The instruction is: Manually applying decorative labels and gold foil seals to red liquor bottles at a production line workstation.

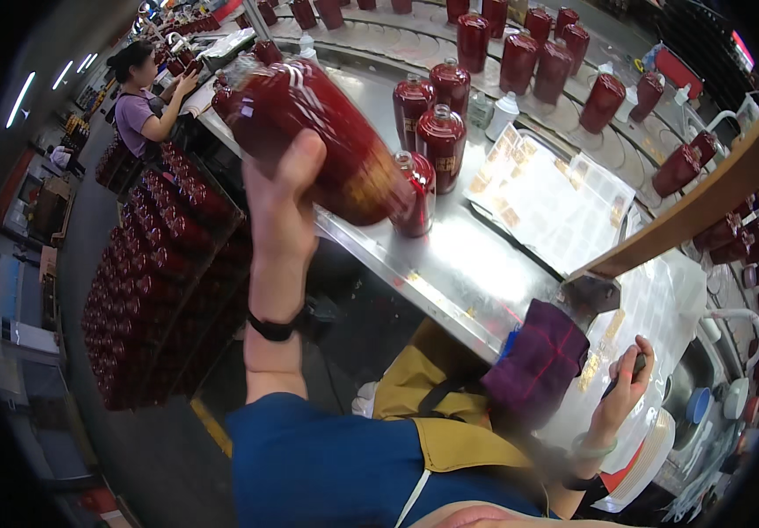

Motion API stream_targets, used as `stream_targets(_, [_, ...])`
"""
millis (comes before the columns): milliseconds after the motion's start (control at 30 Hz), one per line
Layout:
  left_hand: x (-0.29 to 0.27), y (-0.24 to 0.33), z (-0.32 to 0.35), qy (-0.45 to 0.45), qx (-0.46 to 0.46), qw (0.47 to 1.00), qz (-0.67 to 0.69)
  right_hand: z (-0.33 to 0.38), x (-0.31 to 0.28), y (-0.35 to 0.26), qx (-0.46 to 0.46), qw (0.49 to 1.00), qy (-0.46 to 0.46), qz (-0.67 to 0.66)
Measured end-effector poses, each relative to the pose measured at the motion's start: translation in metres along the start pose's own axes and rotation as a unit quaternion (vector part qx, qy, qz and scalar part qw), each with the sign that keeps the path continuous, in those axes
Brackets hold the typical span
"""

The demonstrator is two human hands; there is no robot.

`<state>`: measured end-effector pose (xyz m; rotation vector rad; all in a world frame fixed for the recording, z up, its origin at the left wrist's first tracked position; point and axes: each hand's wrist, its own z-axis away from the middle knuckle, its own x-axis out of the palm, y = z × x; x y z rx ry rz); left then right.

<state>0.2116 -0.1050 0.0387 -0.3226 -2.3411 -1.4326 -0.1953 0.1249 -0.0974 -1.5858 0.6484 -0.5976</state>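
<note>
A dark red glass bottle [318, 132] with gold print near its lower right end is held up and tilted over the left part of the metal table [371, 242]. My left hand [284, 189] is wrapped round it, thumb along its side; motion blurs the bottle. Close behind stand several upright red bottles, among them a front one [415, 198] partly covered by the held bottle. My right hand [627, 387] is at the right, over translucent sheets with gold decals [595, 361]. Its fingers are closed on a small dark object [638, 363] whose kind I cannot make out.
More decal sheets [555, 198] lie on the table. Slanting across the right is a wooden bar [692, 189]; beneath it rests purple plaid cloth [540, 356]. Red bottles stand along the conveyor [494, 101] and on a loaded rack [164, 290]. A co-worker [140, 114] stands far left.
</note>
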Motion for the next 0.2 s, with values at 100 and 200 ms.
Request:
stream_targets(100, [-0.057,-0.033,-0.09,0.057,0.094,0.986,-0.122,-0.003,0.01,0.015,0.039,0.999,-0.001,0.036])
stream_targets(200, [-0.026,-0.025,-0.106,0.158,-0.01,0.74,-0.654,-0.003,0.012,0.031,0.07,0.995,0.014,0.071])
